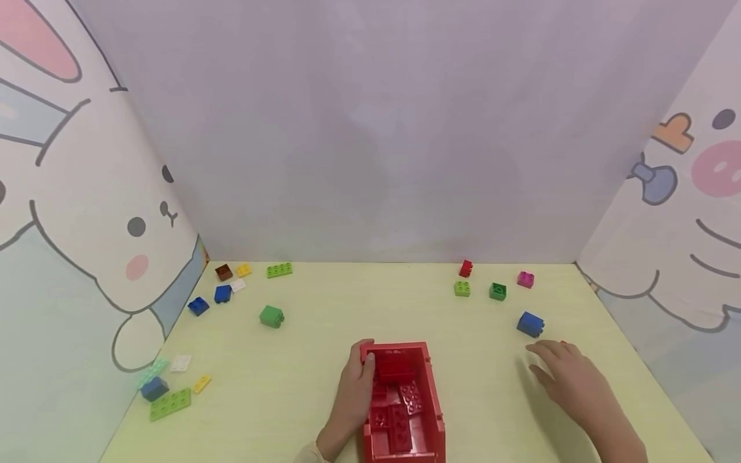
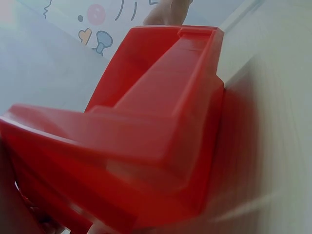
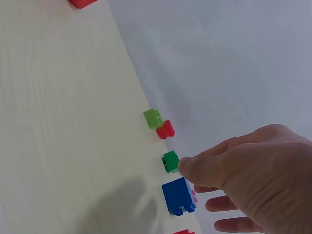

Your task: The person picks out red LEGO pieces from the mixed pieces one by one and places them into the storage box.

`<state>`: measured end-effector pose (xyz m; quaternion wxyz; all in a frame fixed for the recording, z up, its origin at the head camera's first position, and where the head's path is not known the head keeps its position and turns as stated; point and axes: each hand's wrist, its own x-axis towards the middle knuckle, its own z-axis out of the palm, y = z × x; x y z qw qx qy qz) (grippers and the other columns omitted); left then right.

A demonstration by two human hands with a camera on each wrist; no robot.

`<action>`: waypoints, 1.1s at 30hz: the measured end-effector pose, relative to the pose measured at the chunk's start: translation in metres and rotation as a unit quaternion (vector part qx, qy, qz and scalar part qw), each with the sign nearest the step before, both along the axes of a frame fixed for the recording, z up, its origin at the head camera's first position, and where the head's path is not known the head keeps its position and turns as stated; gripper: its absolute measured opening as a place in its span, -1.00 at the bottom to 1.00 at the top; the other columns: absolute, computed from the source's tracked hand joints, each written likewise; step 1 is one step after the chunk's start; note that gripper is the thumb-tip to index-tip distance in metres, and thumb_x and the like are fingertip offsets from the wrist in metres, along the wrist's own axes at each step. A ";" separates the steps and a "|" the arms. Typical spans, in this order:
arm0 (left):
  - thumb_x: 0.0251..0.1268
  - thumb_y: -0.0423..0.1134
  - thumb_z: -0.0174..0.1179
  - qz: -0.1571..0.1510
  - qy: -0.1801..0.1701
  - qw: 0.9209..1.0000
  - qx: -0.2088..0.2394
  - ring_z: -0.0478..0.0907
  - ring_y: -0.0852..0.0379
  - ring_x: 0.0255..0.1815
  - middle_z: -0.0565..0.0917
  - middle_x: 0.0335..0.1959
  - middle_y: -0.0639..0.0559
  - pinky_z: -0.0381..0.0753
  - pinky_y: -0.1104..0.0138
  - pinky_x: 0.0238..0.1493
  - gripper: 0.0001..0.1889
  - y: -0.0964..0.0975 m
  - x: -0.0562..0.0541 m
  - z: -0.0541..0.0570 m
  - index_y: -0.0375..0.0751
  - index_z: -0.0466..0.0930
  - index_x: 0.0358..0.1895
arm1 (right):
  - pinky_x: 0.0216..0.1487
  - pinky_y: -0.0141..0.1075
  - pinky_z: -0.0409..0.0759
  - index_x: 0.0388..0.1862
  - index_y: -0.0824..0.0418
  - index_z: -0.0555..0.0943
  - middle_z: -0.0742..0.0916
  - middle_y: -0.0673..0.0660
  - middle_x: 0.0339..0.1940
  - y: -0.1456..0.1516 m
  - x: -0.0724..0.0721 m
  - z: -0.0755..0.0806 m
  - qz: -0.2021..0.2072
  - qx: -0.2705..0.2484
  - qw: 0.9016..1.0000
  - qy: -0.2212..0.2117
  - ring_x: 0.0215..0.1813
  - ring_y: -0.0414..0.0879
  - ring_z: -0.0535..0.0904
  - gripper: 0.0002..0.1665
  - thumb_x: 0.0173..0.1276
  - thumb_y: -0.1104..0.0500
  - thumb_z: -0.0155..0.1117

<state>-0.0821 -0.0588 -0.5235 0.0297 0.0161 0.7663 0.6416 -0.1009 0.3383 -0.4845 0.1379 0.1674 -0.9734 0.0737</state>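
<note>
A red open box (image 1: 435,399) sits on the table at the near middle, with several red bricks (image 1: 399,424) inside. My left hand (image 1: 351,392) grips its left wall, the thumb over the rim. The left wrist view is mostly filled by the red box (image 2: 146,122). To the right, my right hand (image 1: 573,382) hovers above the table with fingers loosely bent and holds nothing. Nearest to it is a blue brick (image 1: 530,324), just past the fingertips. A red brick (image 3: 184,232) lies by the blue brick, mostly hidden under the hand in the head view.
At the back right lie a lime brick (image 1: 462,289), a red brick (image 1: 466,268), a dark green brick (image 1: 498,291) and a pink brick (image 1: 525,279). Several blue, green, yellow, white and brown bricks are scattered on the left, among them a green brick (image 1: 271,316). Walls (image 1: 370,161) enclose the table.
</note>
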 end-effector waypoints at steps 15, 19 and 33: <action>0.76 -0.01 -0.22 -0.003 0.001 1.000 0.002 0.46 -0.14 0.50 0.56 0.36 -0.11 0.43 -0.20 0.49 -0.48 0.000 0.000 0.000 -0.20 0.19 0.55 | 0.01 0.42 0.55 0.20 0.31 0.60 0.61 0.44 0.23 0.022 -0.007 -0.015 -0.072 -0.030 0.995 0.061 0.19 0.49 0.46 -0.41 0.17 0.30 0.55; 0.76 -0.01 -0.22 -0.001 0.001 1.000 0.003 0.46 -0.15 0.50 0.56 0.37 -0.12 0.43 -0.20 0.50 -0.48 0.000 -0.001 0.000 -0.21 0.19 0.55 | -0.03 0.44 0.55 0.21 0.32 0.58 0.58 0.46 0.26 0.026 -0.009 -0.020 -0.094 -0.030 0.994 0.050 0.21 0.50 0.44 -0.40 0.18 0.29 0.55; 0.76 0.01 -0.23 -0.001 -0.002 1.000 0.006 0.47 -0.13 0.49 0.56 0.36 -0.10 0.43 -0.20 0.50 -0.48 0.000 -0.001 -0.001 -0.19 0.20 0.55 | -0.21 0.27 0.64 0.20 0.33 0.59 0.63 0.45 0.13 0.037 -0.014 -0.036 -0.129 -0.045 0.990 -0.028 -0.01 0.40 0.55 -0.53 0.34 0.24 0.42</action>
